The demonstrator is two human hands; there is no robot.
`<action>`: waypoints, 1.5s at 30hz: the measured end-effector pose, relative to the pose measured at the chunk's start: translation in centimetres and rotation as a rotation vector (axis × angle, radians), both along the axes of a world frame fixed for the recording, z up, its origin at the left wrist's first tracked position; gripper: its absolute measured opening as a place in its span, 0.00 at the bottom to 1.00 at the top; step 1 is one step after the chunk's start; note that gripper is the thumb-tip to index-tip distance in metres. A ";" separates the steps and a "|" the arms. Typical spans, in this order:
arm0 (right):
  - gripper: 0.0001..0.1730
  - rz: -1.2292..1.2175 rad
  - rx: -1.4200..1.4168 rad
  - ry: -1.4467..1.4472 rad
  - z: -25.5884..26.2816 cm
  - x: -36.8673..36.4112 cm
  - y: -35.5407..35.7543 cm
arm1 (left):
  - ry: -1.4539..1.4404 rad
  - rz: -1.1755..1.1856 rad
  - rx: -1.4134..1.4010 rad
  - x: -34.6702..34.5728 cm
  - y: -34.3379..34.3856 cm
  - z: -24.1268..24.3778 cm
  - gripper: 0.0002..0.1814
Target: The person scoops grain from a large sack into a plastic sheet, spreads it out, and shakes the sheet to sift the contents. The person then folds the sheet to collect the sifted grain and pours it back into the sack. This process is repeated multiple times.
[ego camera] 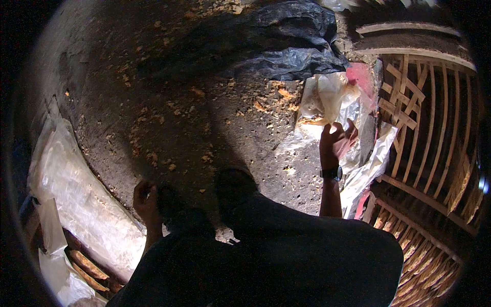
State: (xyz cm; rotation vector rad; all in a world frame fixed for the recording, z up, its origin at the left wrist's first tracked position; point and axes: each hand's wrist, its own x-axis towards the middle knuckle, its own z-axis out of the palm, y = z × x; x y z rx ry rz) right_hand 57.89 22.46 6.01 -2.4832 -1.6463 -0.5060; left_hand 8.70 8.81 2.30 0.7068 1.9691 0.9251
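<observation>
My right hand (337, 142), with a dark watch (337, 173) on its wrist, is raised with its fingers apart at the lower edge of a crumpled translucent plastic sheet (330, 92). An orange-brown flat piece (312, 121) lies on the plastic just left of the fingertips. In shadow at the lower left, my left hand (146, 199) has curled fingers, and a small pale spot shows between them; whether it holds anything cannot be told. Between and beyond the hands is a dark, rough earthen surface (230, 126) scattered with pale and orange crumbs.
Black plastic sheeting (299, 42) lies bunched at the top. A whitish sheet (88, 199) covers the left side. Wooden slatted racks (431, 126) stand at the right, with rows of tan pieces (422, 261) lower down. A red-pink material (360, 78) edges the plastic.
</observation>
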 end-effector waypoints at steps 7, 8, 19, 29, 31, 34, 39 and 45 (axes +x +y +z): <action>0.08 0.244 0.009 0.236 3.2 -9.0 1.4 | 0.033 -0.032 -0.062 0.9 1.2 0.5 0.15; 0.08 0.293 -0.011 0.268 3.4 -10.3 1.6 | 0.030 -0.040 -0.050 0.6 1.0 0.1 0.15; 0.07 0.275 0.006 0.374 5.4 -7.6 3.0 | 0.068 -0.019 -0.055 -0.5 -0.3 -1.2 0.15; 0.20 0.104 -0.815 0.557 5.1 -1.6 -4.7 | 0.046 0.001 -0.028 -0.1 0.4 -0.8 0.14; 0.22 0.103 -0.880 0.508 5.2 -1.8 -5.9 | 0.060 0.005 -0.071 0.2 1.0 -0.1 0.14; 0.21 0.217 -0.935 0.446 3.4 -1.0 -9.1 | 0.025 0.018 -0.038 0.0 0.9 -0.6 0.14; 0.44 -0.193 -1.427 0.909 -0.2 -1.7 -13.5 | 0.064 0.006 -0.088 -0.3 0.8 -0.6 0.14; 0.32 -1.007 -1.048 1.538 -1.2 -6.7 -15.9 | 0.069 0.018 -0.088 0.1 1.3 -0.3 0.14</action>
